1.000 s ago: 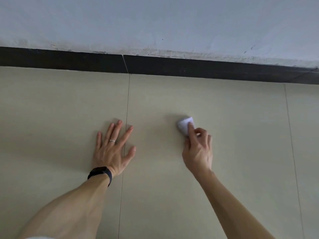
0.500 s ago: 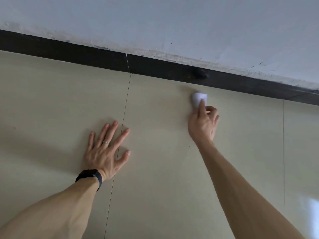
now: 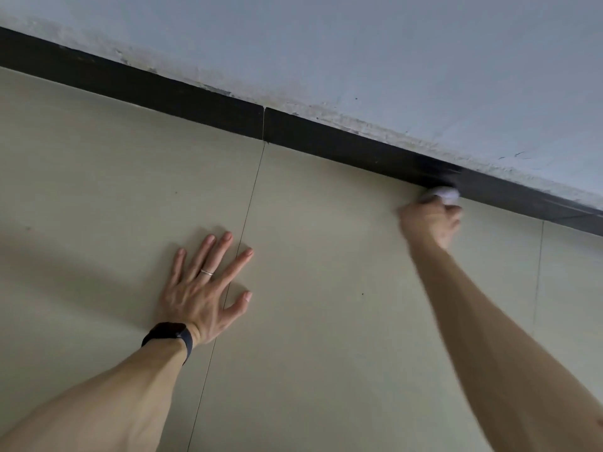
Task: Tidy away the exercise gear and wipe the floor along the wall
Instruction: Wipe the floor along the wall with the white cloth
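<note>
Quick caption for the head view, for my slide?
Right hand holds a white wad at the black skirting, left hand flat on the floor tile.

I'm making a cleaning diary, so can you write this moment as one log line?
step: wiping floor by wall | right hand: grips white wad at black skirting | left hand: flat on floor

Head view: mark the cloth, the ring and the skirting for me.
cloth point(image 3: 443, 194), head view, on the white wad showing above the knuckles.
ring point(image 3: 207, 272), head view, on the band where it crosses the finger.
skirting point(image 3: 326, 140), head view, middle of the black strip, just right of its joint.
</note>
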The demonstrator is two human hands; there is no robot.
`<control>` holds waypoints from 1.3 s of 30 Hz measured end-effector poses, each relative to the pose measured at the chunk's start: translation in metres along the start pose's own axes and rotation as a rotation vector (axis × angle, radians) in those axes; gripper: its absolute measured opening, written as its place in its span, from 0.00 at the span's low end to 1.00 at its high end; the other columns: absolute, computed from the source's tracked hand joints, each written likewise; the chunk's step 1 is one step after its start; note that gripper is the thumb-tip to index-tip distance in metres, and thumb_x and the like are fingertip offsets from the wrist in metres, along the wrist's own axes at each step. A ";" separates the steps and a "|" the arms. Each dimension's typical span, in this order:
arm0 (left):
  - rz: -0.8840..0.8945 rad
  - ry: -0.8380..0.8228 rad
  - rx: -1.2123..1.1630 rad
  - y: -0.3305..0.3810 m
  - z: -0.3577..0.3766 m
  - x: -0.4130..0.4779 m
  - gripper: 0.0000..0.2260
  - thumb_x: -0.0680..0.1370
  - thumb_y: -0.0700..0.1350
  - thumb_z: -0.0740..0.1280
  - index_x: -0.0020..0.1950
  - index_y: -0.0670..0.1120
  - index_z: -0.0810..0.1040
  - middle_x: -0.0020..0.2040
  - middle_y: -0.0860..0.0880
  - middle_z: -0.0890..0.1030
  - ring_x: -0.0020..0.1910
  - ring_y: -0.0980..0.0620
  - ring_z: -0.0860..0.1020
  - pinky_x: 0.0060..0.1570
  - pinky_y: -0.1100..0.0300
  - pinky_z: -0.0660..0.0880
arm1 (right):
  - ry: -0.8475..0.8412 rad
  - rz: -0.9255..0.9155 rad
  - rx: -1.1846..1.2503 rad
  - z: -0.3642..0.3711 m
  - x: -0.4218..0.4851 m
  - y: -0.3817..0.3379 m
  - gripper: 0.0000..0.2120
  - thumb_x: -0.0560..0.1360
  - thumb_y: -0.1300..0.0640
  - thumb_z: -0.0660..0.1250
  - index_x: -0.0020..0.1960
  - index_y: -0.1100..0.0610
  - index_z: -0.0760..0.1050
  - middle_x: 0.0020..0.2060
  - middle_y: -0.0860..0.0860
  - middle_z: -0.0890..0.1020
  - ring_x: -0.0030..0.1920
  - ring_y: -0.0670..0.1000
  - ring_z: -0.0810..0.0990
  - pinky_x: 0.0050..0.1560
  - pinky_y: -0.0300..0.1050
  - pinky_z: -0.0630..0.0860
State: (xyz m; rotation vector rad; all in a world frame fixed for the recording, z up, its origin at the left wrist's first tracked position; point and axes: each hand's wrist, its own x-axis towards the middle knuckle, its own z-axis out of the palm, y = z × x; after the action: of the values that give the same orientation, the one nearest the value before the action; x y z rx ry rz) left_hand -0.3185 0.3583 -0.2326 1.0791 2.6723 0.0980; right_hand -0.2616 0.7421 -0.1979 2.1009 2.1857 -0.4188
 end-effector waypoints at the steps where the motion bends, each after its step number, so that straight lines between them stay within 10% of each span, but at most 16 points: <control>1: -0.003 0.001 0.001 0.000 0.000 0.000 0.33 0.74 0.67 0.53 0.79 0.64 0.52 0.82 0.55 0.47 0.80 0.53 0.46 0.76 0.41 0.49 | 0.006 -0.138 -0.007 0.012 -0.023 -0.015 0.32 0.75 0.61 0.58 0.78 0.62 0.55 0.67 0.62 0.67 0.65 0.64 0.66 0.66 0.51 0.63; 8: -0.007 0.023 -0.032 0.003 -0.002 0.000 0.33 0.73 0.66 0.55 0.79 0.63 0.56 0.82 0.55 0.50 0.80 0.50 0.53 0.75 0.40 0.50 | -0.255 -1.336 -0.165 0.033 -0.136 -0.025 0.30 0.73 0.62 0.65 0.73 0.43 0.69 0.62 0.50 0.73 0.59 0.56 0.69 0.57 0.51 0.68; 16: 0.004 -0.024 -0.039 0.000 -0.003 0.001 0.33 0.74 0.66 0.54 0.79 0.64 0.52 0.82 0.55 0.46 0.80 0.51 0.48 0.76 0.41 0.47 | 0.060 -0.575 0.054 -0.001 -0.055 0.108 0.26 0.77 0.66 0.62 0.70 0.45 0.74 0.57 0.54 0.74 0.52 0.59 0.70 0.51 0.59 0.76; 25: 0.002 -0.037 -0.046 0.000 -0.004 0.000 0.34 0.74 0.66 0.54 0.79 0.65 0.50 0.82 0.56 0.44 0.80 0.51 0.47 0.76 0.41 0.46 | -0.481 -1.402 -0.092 0.015 -0.239 0.171 0.27 0.70 0.56 0.66 0.69 0.42 0.71 0.53 0.46 0.75 0.49 0.52 0.77 0.45 0.45 0.75; 32: -0.007 -0.059 -0.023 -0.001 -0.003 -0.001 0.33 0.75 0.66 0.53 0.79 0.65 0.49 0.82 0.55 0.44 0.80 0.51 0.46 0.77 0.42 0.45 | 0.089 -0.442 0.121 0.018 -0.134 0.144 0.25 0.78 0.60 0.62 0.74 0.49 0.69 0.52 0.57 0.74 0.48 0.59 0.71 0.50 0.53 0.73; 39: -0.006 -0.074 -0.041 0.000 -0.007 -0.002 0.32 0.75 0.66 0.51 0.79 0.64 0.52 0.82 0.55 0.46 0.80 0.50 0.46 0.76 0.41 0.44 | -0.405 -1.125 -0.022 0.034 -0.330 0.214 0.29 0.72 0.56 0.65 0.72 0.43 0.69 0.54 0.47 0.73 0.47 0.53 0.77 0.46 0.46 0.72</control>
State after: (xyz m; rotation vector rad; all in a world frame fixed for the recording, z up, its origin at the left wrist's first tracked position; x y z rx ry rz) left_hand -0.3187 0.3570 -0.2255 1.0415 2.5965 0.1098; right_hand -0.0353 0.4188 -0.1790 0.4790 2.7913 -0.7606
